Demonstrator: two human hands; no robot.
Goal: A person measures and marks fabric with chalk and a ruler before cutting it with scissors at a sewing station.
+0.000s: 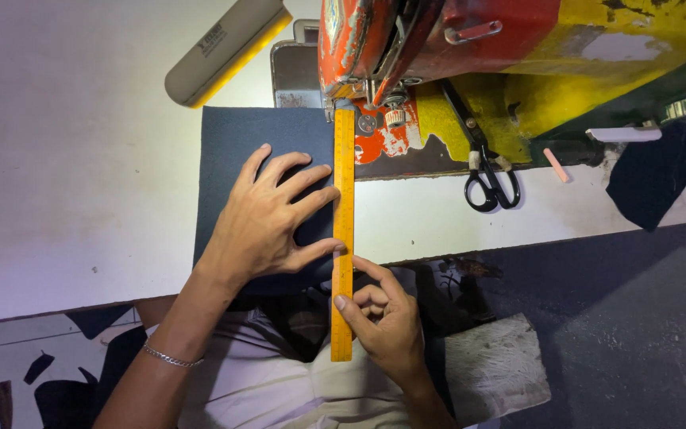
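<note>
Nearest the viewer, the person's lap and pale shirt [279,389] fill the lower edge. Left of centre, the left hand [267,218], a thin bracelet [170,357] at its wrist, lies flat with fingers spread on a dark blue fabric panel [236,147]; its grip is wide and closes on nothing, merely pressing the cloth to the white bench [81,159]. An orange ruler [344,230] runs from near to far along the panel's right edge, its far end just under the head of a red and yellow sewing machine [454,48]. The right hand [383,318] meets the ruler's near part with thumb and forefinger in a narrow pinch; whether anything small is pinched there cannot be told. Judged from this view, the ruler is aligned to the cloth, but no drawn line or cut shows on it. Far left lies a grey and yellow bar-shaped object [228,48]. Further right rest black scissors [490,179], a pink chalk stick [556,165] and a dark fabric scrap [657,175].
</note>
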